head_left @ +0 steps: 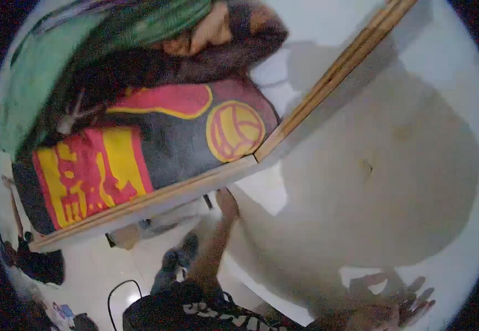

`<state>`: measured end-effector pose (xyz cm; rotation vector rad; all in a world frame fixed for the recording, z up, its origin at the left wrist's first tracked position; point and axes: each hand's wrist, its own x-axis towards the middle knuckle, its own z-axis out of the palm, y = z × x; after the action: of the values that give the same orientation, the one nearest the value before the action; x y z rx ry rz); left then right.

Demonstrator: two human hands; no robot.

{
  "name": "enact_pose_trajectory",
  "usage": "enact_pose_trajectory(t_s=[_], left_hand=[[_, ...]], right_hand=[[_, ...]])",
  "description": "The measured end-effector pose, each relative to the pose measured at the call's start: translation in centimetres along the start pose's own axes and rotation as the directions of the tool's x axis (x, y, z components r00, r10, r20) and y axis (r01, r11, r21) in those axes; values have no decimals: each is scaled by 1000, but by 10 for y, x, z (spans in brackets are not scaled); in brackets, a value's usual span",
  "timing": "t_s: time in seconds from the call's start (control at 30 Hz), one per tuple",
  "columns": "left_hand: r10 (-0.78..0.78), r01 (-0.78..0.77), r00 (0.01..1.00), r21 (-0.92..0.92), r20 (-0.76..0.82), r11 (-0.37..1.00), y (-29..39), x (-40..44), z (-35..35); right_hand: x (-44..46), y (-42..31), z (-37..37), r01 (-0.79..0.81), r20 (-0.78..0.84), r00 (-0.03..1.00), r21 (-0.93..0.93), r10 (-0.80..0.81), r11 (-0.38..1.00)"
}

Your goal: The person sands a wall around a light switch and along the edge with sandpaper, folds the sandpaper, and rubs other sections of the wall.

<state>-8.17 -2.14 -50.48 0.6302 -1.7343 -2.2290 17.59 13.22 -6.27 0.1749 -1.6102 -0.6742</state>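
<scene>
A pale surface [333, 215] with a broad grey shadow over it spreads outside the wooden frame [140, 204], and a light tiled floor [134, 259] shows on your side of it. The frame's two lengths meet at a corner just beyond your left hand [227, 204]. Inside that corner, right up against the wood, lies a black cloth [176, 140] printed in red and yellow, with a ball motif close to the corner and a square panel farther along the frame. Behind the print, on the side away from the frame, you have a heap of dark brown fabric [195, 69] and a green cloth [46, 66], both crumpled.

Your left arm reaches up to the frame's near side, and the hand ends just beside its lower face; you cannot tell whether it touches the wood, and the fingers are too unclear to say how they are set. Your right hand [405, 314] is well apart from the frame, over the pale surface, its fingers spread; you cannot tell if it rests there. Your dark shirt [217, 311] with white lettering and a black cable [110, 303] are also on your side of the frame.
</scene>
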Motion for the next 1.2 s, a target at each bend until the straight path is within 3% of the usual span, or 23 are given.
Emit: enact_pose_trajectory(t_s=[0.13, 0.3, 0.33, 0.53, 0.6, 0.73, 0.8, 0.9, 0.93, 1.1, 1.2], left_hand=[[-123, 59, 983, 404, 135, 913, -13, 84, -19], [-42, 36, 998, -115, -47, 993, -26, -18, -11], [-48, 40, 998, -147, -51, 988, -28, -24, -10], [-148, 88, 980, 383, 132, 920, -54, 61, -29], [-127, 102, 989, 282, 71, 954, -58, 40, -25], [-54, 41, 996, -165, -75, 986, -48, -21, -16], [-72, 72, 997, -32, -2, 997, -60, 6, -18], [-133, 93, 985, 312, 112, 945, -66, 46, -27], [-144, 96, 983, 350, 115, 932, -41, 31, -20], [-92, 93, 996, -202, 15, 975, 11, -74, 12], [-135, 138, 990, -340, 35, 930, 33, -96, 28]], right_hand=[[-3, -3, 1, 12, 2, 1000, 4, -12, 1000], [0, -1, 3, 10, -3, 1000, -13, -10, 1000], [-1, -1, 1, 16, -1, 1000, -13, -16, 1000], [-8, -3, -2, 36, 17, 999, 4, -36, 999], [-6, -3, -1, 29, 26, 999, 6, -29, 1000], [-8, -5, 2, 30, 13, 999, -8, -30, 1000], [-12, -7, 0, 40, 17, 999, -10, -40, 999], [-10, -7, 2, 48, 15, 999, -4, -48, 999], [11, 17, -1, 32, 17, 999, 10, -32, 999], [17, 30, 3, -3, 1, 1000, 3, 3, 1000], [19, 27, 2, 18, 2, 1000, 10, -18, 1000]])
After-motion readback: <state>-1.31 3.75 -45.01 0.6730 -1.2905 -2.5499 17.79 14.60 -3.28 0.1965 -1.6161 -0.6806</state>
